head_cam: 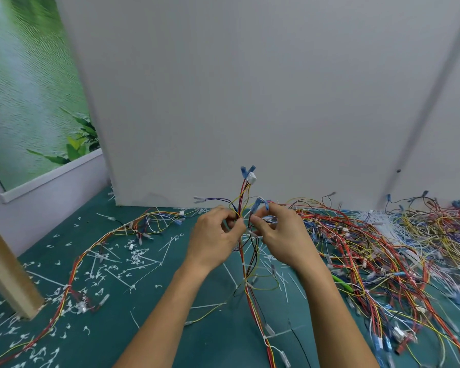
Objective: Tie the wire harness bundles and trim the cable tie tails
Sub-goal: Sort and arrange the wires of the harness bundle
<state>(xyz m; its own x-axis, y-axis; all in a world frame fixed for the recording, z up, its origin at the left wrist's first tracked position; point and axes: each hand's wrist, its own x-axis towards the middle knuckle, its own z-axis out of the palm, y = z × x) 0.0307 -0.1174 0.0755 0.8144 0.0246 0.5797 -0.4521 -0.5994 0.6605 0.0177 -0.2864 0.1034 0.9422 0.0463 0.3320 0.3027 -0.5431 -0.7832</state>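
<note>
I hold one wire harness (246, 274) upright over the green table, its red, yellow and black wires running from my hands down toward the near edge. My left hand (214, 235) pinches the bundle just below where the wires fan out. My right hand (279, 232) grips the same bundle from the right, fingertips almost touching the left ones. Blue terminals and a white connector (249, 174) stick up above my hands. Whether a cable tie sits between my fingers is hidden.
A big tangled pile of harnesses (383, 248) covers the right side. A finished harness (96, 251) lies at the left. Cut tie tails (96, 277) and loose white cable ties (383, 221) litter the green table (170, 328). A grey panel (250, 102) stands behind; a wooden post (8, 282) is at the left.
</note>
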